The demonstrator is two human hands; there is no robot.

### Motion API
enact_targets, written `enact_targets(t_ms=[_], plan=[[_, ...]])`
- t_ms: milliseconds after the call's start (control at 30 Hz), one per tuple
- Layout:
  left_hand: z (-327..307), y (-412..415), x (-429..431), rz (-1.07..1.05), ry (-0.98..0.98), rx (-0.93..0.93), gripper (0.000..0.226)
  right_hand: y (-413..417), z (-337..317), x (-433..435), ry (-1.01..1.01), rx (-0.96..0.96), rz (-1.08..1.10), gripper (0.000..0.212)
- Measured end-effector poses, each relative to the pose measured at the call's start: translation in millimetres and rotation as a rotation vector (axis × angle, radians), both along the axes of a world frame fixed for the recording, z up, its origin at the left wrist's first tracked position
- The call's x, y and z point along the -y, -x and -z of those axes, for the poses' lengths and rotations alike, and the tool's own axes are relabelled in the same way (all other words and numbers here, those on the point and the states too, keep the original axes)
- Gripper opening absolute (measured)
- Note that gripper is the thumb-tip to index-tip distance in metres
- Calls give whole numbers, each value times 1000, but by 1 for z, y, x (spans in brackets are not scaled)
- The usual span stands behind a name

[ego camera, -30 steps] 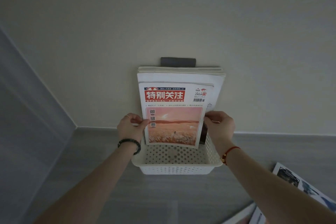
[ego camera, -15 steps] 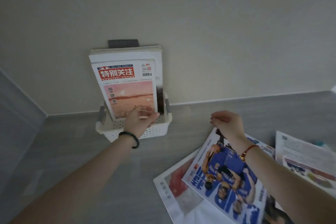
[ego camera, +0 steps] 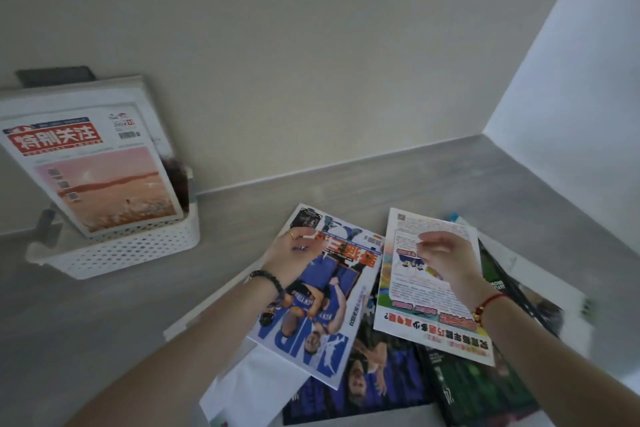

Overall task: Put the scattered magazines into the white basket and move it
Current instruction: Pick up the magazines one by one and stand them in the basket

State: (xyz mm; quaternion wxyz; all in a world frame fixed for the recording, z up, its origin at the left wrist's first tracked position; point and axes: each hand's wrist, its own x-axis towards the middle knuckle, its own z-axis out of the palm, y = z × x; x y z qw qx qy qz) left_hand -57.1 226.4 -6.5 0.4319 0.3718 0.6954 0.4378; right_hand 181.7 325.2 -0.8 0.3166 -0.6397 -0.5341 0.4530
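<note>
White basket [ego camera: 138,250]: stands at the far left of the tabletop [ego camera: 433,180], close to the back wall; perforated sides.
Red-titled magazine [ego camera: 100,184]: upright in the basket, leaning back, pink landscape on its cover, foremost of the stack.
Pale stack [ego camera: 138,97]: more magazines stand behind it in the same basket, their tops against the wall.
Left hand [ego camera: 294,253]: over the top left corner of the basketball magazine [ego camera: 311,322], fingers loosely bent, gripping nothing; a ring on one finger and a black beaded bracelet [ego camera: 270,282] at the wrist.
Basketball magazine: flat on the tabletop, blue cover, lying over a white sheet [ego camera: 256,385] and a dark blue magazine [ego camera: 381,374].
Right hand [ego camera: 446,256]: above the white printed magazine [ego camera: 408,305], fingers curled with tips near the thumb; motion blur leaves it unclear whether it pinches the page. A red cord bracelet [ego camera: 488,303] is at the wrist.
White printed magazine: just beside the basketball one, overlapping a dark green magazine [ego camera: 485,392].
Loose pile: well apart from the basket, to its right.
</note>
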Motion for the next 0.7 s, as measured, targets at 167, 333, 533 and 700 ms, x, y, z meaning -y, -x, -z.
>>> enact_targets(t_ms=[167,333,533,700], plan=[[24,-60,-18,74,93,54,42,-55,24,-3,118,80,78,32],[49,-104,-24,92,180,156,51,-85,42,-1,214,225,142,64],[58,-119,-27,61,225,157,55,-93,48,-9,319,98,150,54],[58,-113,-27,65,235,135,54,-94,40,-9,290,109,35,5]])
